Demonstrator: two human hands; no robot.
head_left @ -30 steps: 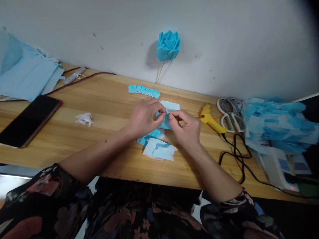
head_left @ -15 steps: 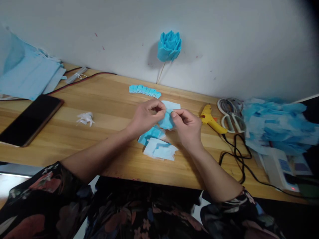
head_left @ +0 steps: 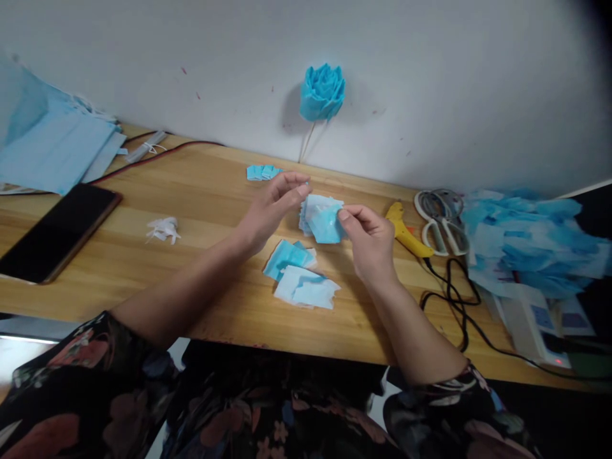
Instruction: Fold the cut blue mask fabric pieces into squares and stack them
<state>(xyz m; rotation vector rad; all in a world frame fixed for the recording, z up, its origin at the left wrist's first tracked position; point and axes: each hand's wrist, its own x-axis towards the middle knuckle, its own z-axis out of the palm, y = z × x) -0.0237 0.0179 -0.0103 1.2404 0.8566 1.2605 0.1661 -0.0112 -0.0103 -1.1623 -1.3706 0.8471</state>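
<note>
My right hand [head_left: 373, 239] pinches the right edge of a blue fabric piece [head_left: 327, 223], which has a slanted edge and a shiny spot. Beneath it is a stack of pale, ragged-edged squares [head_left: 319, 201]. My left hand [head_left: 272, 210] hovers up and left of that piece, fingers stretched forward and thumb close below them; it looks free of the piece. Part of a row of small folded blue pieces [head_left: 261, 172] shows behind my left hand, which hides the rest. Nearer me lie a blue scrap [head_left: 285, 258] and a pale blue-white scrap [head_left: 308, 288].
A blue fabric flower [head_left: 322, 92] stands on a thin stem by the wall. To the right are a yellow glue gun [head_left: 406, 233], scissors [head_left: 442, 229], a cable and a blue scrap pile [head_left: 526, 236]. Leftward lie a phone [head_left: 60, 233], white scraps [head_left: 164, 229] and face masks [head_left: 57, 140].
My left hand has come off the blue piece and moved up and left, over the folded row. The right hand has shifted slightly right, keeping its pinch on the piece.
</note>
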